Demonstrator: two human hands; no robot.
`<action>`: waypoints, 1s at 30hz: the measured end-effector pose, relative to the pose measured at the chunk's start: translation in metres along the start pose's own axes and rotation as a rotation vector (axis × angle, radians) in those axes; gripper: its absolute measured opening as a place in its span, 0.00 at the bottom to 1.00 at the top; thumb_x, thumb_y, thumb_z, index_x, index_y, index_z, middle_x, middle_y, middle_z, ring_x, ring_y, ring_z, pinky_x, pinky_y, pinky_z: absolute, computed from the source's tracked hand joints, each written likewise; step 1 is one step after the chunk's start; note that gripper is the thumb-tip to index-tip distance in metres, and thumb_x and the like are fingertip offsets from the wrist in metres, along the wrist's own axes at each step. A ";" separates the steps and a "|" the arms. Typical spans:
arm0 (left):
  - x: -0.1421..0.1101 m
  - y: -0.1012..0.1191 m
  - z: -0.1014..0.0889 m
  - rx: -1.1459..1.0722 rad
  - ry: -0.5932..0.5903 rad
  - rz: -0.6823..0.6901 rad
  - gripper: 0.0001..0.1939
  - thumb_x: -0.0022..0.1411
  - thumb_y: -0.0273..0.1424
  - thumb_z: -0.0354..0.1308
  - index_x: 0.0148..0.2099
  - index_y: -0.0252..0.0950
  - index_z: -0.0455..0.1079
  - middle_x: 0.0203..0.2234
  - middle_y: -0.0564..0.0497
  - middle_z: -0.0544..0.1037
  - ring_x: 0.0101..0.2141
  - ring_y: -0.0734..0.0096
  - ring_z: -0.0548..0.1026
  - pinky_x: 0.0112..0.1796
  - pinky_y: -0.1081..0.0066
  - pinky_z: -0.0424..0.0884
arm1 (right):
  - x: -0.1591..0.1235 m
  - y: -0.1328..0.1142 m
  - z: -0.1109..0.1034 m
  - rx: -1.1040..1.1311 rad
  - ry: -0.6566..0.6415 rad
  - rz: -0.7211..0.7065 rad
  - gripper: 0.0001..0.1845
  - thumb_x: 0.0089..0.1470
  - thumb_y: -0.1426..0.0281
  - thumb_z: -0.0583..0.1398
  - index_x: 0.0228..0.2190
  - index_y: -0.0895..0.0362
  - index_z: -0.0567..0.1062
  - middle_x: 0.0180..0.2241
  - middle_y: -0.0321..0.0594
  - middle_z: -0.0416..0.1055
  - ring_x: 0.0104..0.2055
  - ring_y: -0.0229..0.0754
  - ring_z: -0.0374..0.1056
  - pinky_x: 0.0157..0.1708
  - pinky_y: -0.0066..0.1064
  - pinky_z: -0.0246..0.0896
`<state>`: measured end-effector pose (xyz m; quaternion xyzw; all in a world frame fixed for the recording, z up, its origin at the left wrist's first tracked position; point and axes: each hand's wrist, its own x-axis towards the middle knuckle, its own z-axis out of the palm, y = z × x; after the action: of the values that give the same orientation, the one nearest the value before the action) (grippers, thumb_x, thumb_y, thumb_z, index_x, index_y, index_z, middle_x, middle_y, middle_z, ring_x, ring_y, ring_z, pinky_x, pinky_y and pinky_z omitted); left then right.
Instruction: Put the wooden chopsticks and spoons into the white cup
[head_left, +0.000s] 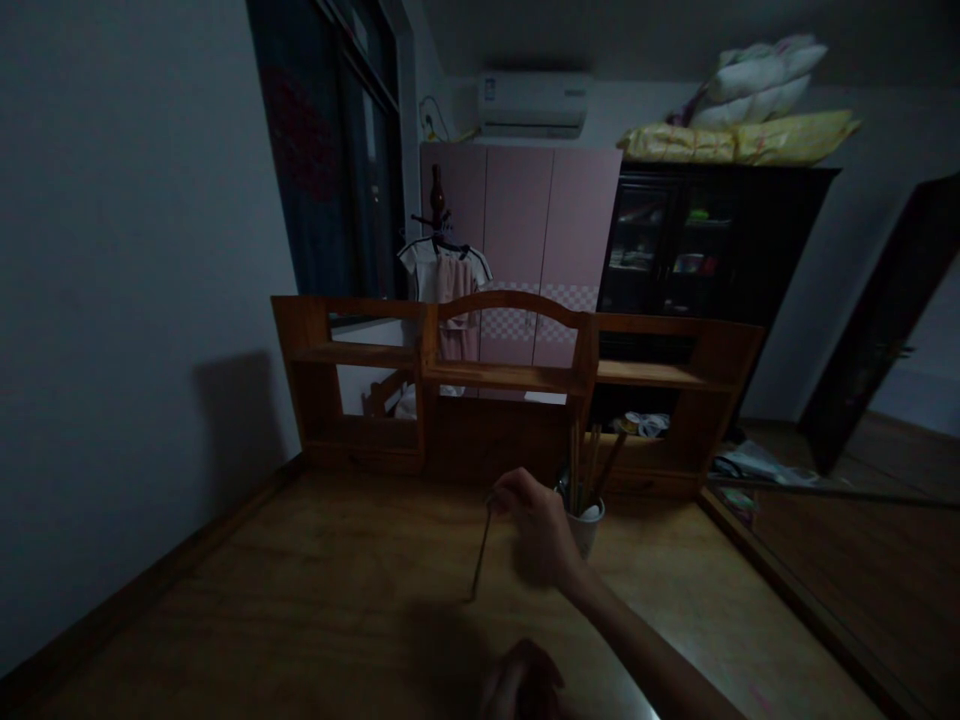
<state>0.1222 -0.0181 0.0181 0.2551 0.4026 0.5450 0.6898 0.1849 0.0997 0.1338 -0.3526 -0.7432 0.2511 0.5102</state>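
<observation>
Below the right fingers [512, 485] pinching its top, a thin stick [481, 558], state of left fingers [521, 662] unclear

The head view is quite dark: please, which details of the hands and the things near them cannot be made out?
In the head view:
- Left hand: cut off by the bottom edge and in shadow; whether it holds anything is unclear.
- Thin stick: upper end lost in the grip of the right hand; too small and dim to identify.
- Cup: left side hidden behind the right hand.
- Upright sticks: lower ends hidden by the cup.
</observation>
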 end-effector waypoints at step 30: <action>0.023 -0.018 -0.009 -0.047 -0.050 -0.097 0.27 0.38 0.55 0.66 0.16 0.33 0.72 0.07 0.56 0.61 0.11 0.81 0.57 0.17 0.76 0.48 | -0.012 -0.019 -0.034 0.109 -0.229 0.138 0.11 0.58 0.66 0.59 0.42 0.56 0.76 0.37 0.41 0.78 0.39 0.42 0.74 0.38 0.29 0.67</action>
<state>0.1260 -0.0014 -0.0077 0.2328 0.3842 0.5137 0.7310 0.2140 0.0792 0.1523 -0.3436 -0.7559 0.3639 0.4220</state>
